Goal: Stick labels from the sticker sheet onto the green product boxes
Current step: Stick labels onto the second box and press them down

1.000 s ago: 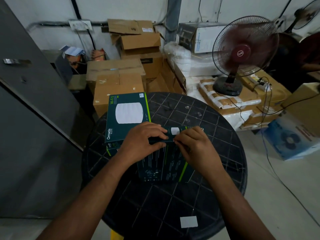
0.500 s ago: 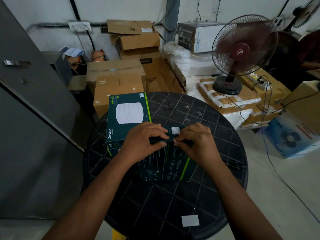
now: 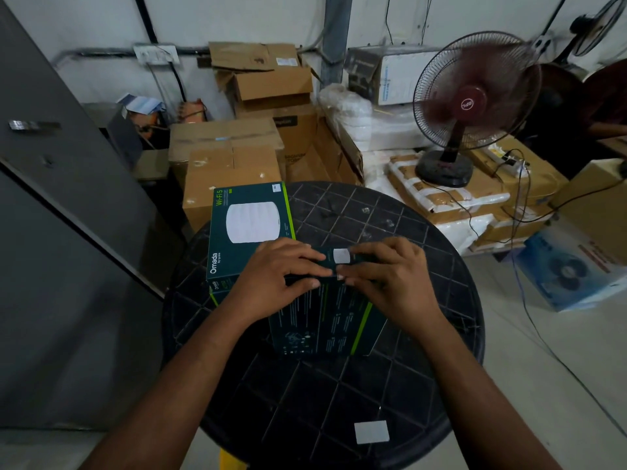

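- left hand (image 3: pixel 274 276) grips upright green box (image 3: pixel 322 320) top edge
- right hand (image 3: pixel 393 276) pinches white label (image 3: pixel 341 256) onto box
- sticker sheet (image 3: pixel 371 431) flat on surface (image 3: pixel 305 401)

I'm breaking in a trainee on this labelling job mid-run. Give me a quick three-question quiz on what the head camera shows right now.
1. True or false: both hands are on the upright green box.
2. Where does the white sticker sheet lie? A) on the near table edge B) on the floor C) on the fan
3. What lies flat at the table's far left?

Key: 1 true: left hand, right hand. 2 A. 3 An Omada box.
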### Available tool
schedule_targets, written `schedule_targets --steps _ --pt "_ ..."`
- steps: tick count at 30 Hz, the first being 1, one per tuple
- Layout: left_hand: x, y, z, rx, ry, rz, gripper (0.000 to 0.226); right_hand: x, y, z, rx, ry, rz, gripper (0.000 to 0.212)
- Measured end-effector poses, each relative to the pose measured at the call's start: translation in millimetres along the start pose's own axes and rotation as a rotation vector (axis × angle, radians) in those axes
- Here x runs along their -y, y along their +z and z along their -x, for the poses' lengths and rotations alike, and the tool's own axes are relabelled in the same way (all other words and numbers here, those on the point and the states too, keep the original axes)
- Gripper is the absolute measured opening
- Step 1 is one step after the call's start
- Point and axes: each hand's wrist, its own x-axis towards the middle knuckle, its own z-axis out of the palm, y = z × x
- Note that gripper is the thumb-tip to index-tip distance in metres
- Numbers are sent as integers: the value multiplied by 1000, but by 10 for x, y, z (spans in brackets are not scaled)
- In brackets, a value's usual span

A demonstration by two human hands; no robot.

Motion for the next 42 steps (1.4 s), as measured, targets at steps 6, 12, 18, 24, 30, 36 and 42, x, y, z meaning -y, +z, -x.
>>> schedule_targets --steps 6,12,18,24,30,36,42 --pt "180 8 246 -228 -137 268 28 -208 13 181 -101 187 -215 23" --pt "127 84 232 -278 -150 364 22 -60 101 103 -143 211 -263 12" --pt "246 -38 282 -257 -199 393 28 -239 -6 193 -140 220 -284 25" --pt "287 -5 361 -313 -314 620 28 -302 -60 309 -195 347 -507 24" --pt "354 28 472 -316 -386 846 24 -396 -127 402 -206 386 -633 23" --pt "352 58 483 -323 -377 896 20 -397 -70 469 -228 396 -726 23" --pt "73 -122 232 -134 -165 39 23 -334 -82 423 -261 416 -719 15"
